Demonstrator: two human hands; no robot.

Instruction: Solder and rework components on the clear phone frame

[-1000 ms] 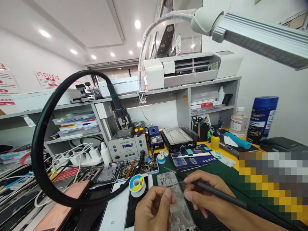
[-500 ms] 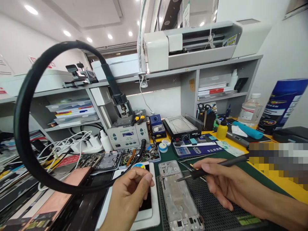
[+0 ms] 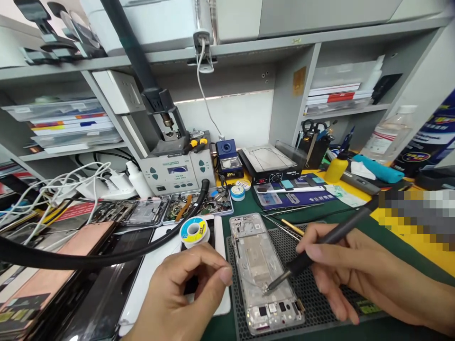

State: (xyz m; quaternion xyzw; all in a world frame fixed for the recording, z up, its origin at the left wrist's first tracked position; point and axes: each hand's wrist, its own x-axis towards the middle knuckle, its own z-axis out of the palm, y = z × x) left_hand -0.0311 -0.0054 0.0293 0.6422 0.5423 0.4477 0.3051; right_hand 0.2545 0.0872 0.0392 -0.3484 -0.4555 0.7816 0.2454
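Observation:
My right hand (image 3: 330, 265) grips a soldering iron (image 3: 320, 248) like a pen. Its tip touches the lower part of a bare phone frame (image 3: 258, 260), which lies on a black perforated mat (image 3: 313, 303). Left of the frame, my left hand (image 3: 188, 289) is closed, thumb and forefinger pinched together. A thin strand of solder wire (image 3: 249, 280) seems to run from the pinch toward the iron's tip; it is faint. Behind that hand stands a solder spool (image 3: 194, 230) with a blue and yellow label, on a white tablet-like device (image 3: 142, 284).
A black hose (image 3: 117, 259) arcs low across the left side, over stacked phone parts (image 3: 78, 246). At the back stand a rework station (image 3: 177, 173), a small soldering station (image 3: 228, 158) and a heating plate (image 3: 272, 163). Tweezers (image 3: 284, 228) lie beyond the frame.
The view has tilted down and come closer to the bench. The iron's tip has moved from the upper middle of the phone frame to its lower part. My left hand stays pinched.

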